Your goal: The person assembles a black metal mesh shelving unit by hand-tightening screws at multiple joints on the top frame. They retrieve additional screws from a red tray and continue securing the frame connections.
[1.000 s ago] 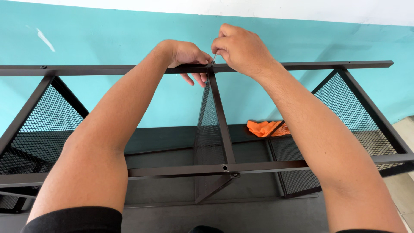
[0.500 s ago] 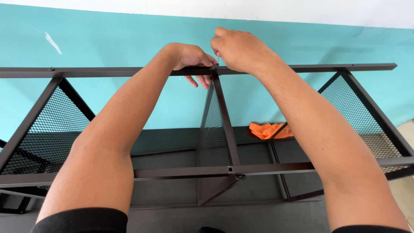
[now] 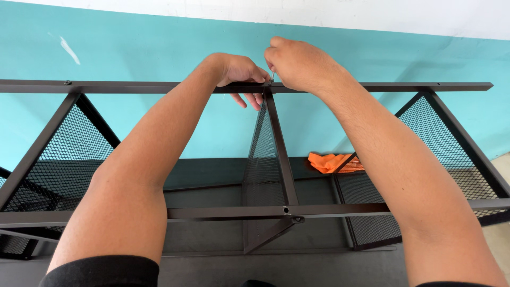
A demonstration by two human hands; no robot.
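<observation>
My left hand (image 3: 239, 72) grips the far rail (image 3: 133, 86) of a dark metal frame, fingers curled beneath it. Just beside it, my right hand (image 3: 300, 64) pinches a thin silvery tool (image 3: 271, 78) at the joint above the mesh divider (image 3: 263, 154). Keeping the tool upright seems wise. Below my right forearm lies an orange cloth (image 3: 329, 162).

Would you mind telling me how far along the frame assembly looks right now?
Done: the near rail already meets the middle divider, with a fastener hole visible there. In hand: the left hand grips the far rail while the right hand works a small tool at the divider's top joint. Left: finishing that joint; others can't be judged.
</observation>
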